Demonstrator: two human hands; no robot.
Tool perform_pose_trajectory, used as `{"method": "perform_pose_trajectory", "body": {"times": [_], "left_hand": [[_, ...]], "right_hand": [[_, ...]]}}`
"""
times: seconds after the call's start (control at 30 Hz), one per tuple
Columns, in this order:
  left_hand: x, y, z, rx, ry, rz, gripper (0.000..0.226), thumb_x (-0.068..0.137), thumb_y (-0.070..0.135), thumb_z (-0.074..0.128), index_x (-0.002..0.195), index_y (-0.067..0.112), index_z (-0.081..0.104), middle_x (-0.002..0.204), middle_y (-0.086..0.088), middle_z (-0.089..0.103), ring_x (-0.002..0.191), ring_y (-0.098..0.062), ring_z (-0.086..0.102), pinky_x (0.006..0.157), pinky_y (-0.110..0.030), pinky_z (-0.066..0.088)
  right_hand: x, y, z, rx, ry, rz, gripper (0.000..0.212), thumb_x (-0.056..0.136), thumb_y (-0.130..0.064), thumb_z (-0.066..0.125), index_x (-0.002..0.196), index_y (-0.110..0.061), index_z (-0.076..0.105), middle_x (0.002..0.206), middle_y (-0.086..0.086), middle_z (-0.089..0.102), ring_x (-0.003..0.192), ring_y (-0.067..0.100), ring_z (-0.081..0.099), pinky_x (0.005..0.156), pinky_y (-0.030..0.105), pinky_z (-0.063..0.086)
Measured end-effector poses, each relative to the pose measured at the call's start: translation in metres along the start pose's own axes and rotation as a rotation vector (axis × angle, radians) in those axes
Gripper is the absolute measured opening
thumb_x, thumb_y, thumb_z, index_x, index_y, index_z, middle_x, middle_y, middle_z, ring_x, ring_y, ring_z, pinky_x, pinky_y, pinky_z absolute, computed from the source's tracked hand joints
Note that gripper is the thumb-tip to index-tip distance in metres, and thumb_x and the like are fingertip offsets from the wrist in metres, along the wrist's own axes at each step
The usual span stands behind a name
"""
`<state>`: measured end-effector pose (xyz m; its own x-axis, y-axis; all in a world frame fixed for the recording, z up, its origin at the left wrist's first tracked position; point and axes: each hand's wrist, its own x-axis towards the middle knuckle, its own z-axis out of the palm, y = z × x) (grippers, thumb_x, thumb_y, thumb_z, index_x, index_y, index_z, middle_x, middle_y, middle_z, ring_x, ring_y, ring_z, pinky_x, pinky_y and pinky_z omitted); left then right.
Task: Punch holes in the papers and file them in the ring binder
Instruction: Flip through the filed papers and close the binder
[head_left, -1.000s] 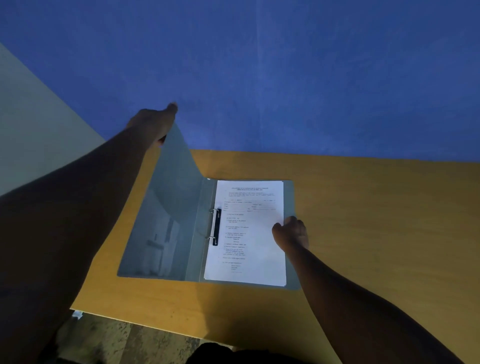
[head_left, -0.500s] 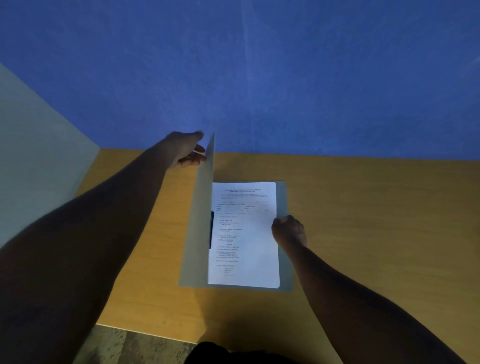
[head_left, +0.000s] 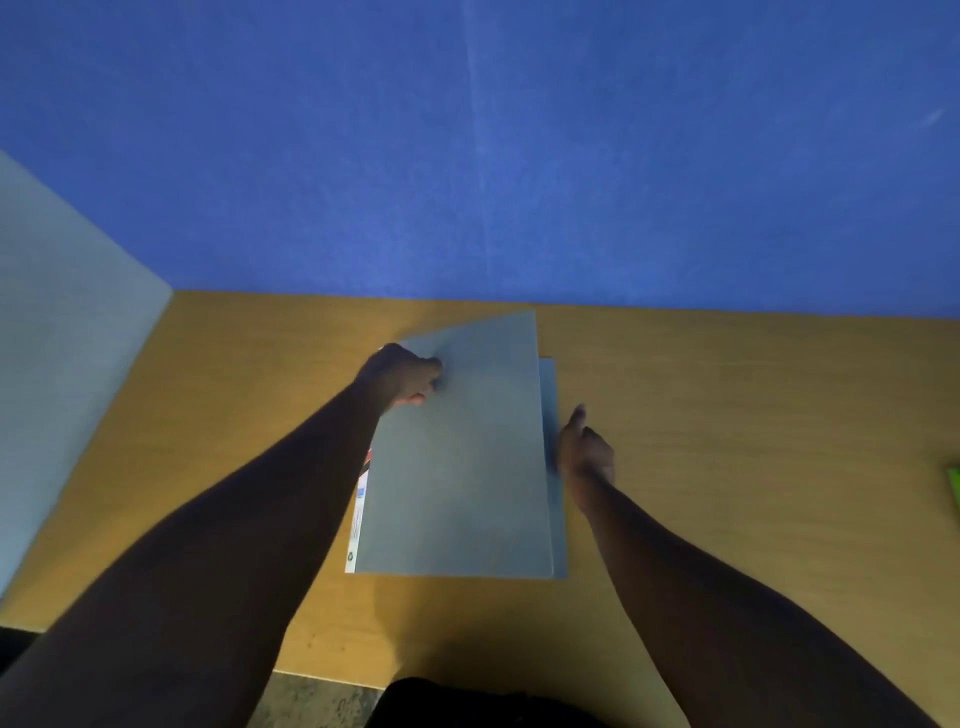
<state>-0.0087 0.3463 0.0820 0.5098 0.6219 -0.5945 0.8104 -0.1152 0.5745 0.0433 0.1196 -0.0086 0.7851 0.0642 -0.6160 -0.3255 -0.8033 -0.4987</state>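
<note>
A grey-blue ring binder (head_left: 462, 467) lies on the wooden table (head_left: 727, 441) in front of me, its front cover nearly down over the pages. The cover's far right corner still stands slightly raised off the back cover. My left hand (head_left: 402, 379) grips the cover's upper left part near the spine. My right hand (head_left: 584, 449) rests at the binder's right edge, thumb up and fingers hidden behind the covers. The filed papers are hidden under the cover. A printed label strip (head_left: 358, 514) shows along the spine.
A blue wall (head_left: 519, 156) rises behind the table, and a pale grey panel (head_left: 62, 364) stands at the left. A green object (head_left: 953, 491) pokes in at the right edge. The table's near edge (head_left: 322, 678) is close to my body.
My left hand swung the front cover from open at the left, through upright, down over the paper. My right hand left the sheet and shifted to the binder's right edge.
</note>
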Motion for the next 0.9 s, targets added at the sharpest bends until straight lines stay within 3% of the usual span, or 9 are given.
{"method": "perform_pose_trajectory", "body": {"times": [0.1, 0.17, 0.23, 0.3, 0.4, 0.47, 0.67, 0.9], "left_hand": [[-0.004, -0.004, 0.017, 0.005, -0.044, -0.036, 0.017, 0.094, 0.023, 0.062, 0.091, 0.006, 0.06, 0.076, -0.006, 0.065, 0.051, -0.009, 0.062, 0.05, -0.015, 0.051], [-0.004, -0.012, 0.026, 0.012, -0.04, -0.046, 0.021, 0.091, 0.024, 0.066, 0.089, 0.003, 0.062, 0.067, -0.002, 0.066, 0.045, -0.007, 0.064, 0.059, -0.018, 0.056], [-0.003, -0.021, 0.033, 0.043, -0.032, -0.039, 0.027, 0.084, 0.029, 0.069, 0.084, 0.001, 0.069, 0.066, 0.0, 0.072, 0.056, -0.014, 0.071, 0.079, -0.031, 0.061], [-0.004, -0.028, 0.037, 0.08, -0.036, -0.035, 0.03, 0.08, 0.033, 0.068, 0.084, 0.004, 0.074, 0.067, 0.0, 0.075, 0.062, -0.017, 0.074, 0.084, -0.035, 0.061], [-0.011, -0.031, 0.047, 0.147, -0.034, -0.024, 0.032, 0.076, 0.038, 0.063, 0.081, 0.009, 0.075, 0.068, 0.002, 0.076, 0.062, -0.015, 0.075, 0.084, -0.032, 0.06], [-0.018, -0.03, 0.053, 0.202, -0.025, -0.006, 0.034, 0.074, 0.04, 0.06, 0.078, 0.01, 0.075, 0.068, 0.003, 0.076, 0.067, -0.017, 0.075, 0.085, -0.034, 0.059], [-0.031, -0.025, 0.068, 0.318, 0.0, 0.065, 0.032, 0.078, 0.037, 0.057, 0.078, 0.011, 0.075, 0.074, 0.001, 0.075, 0.075, -0.02, 0.073, 0.086, -0.034, 0.057], [-0.039, -0.005, 0.081, 0.445, 0.041, 0.192, 0.024, 0.085, 0.033, 0.058, 0.088, 0.015, 0.073, 0.08, 0.002, 0.068, 0.08, -0.02, 0.062, 0.071, -0.027, 0.046]], "right_hand": [[0.002, 0.004, -0.004, 0.04, 0.024, 0.025, 0.068, 0.104, -0.045, 0.009, 0.136, -0.002, 0.051, 0.135, 0.023, 0.056, 0.126, 0.036, 0.051, 0.103, 0.039, 0.038], [0.001, 0.006, -0.006, 0.018, 0.013, 0.034, 0.068, 0.103, -0.048, 0.014, 0.134, -0.003, 0.054, 0.135, 0.022, 0.055, 0.126, 0.036, 0.051, 0.102, 0.039, 0.038], [-0.001, 0.009, -0.006, -0.019, 0.011, 0.017, 0.058, 0.102, -0.046, 0.026, 0.133, -0.007, 0.054, 0.136, 0.019, 0.056, 0.124, 0.035, 0.052, 0.1, 0.038, 0.041], [-0.004, 0.012, -0.006, -0.063, -0.008, -0.016, 0.048, 0.098, -0.04, 0.038, 0.13, -0.01, 0.056, 0.132, 0.016, 0.059, 0.119, 0.033, 0.056, 0.095, 0.035, 0.044], [-0.009, 0.014, -0.008, -0.146, -0.033, -0.061, 0.037, 0.091, -0.026, 0.048, 0.124, -0.013, 0.059, 0.123, 0.01, 0.062, 0.111, 0.029, 0.06, 0.086, 0.031, 0.048], [-0.011, 0.018, -0.009, -0.178, -0.04, -0.097, 0.04, 0.088, -0.022, 0.05, 0.126, -0.016, 0.057, 0.126, 0.007, 0.06, 0.114, 0.026, 0.058, 0.09, 0.031, 0.049], [-0.015, 0.025, -0.017, -0.243, -0.107, -0.186, 0.04, 0.086, -0.022, 0.05, 0.125, -0.017, 0.056, 0.124, 0.006, 0.059, 0.112, 0.025, 0.057, 0.082, 0.028, 0.044], [-0.019, 0.026, -0.034, -0.232, -0.061, -0.274, 0.041, 0.089, -0.025, 0.051, 0.129, -0.016, 0.055, 0.127, 0.004, 0.057, 0.111, 0.023, 0.057, 0.084, 0.031, 0.047]]}}
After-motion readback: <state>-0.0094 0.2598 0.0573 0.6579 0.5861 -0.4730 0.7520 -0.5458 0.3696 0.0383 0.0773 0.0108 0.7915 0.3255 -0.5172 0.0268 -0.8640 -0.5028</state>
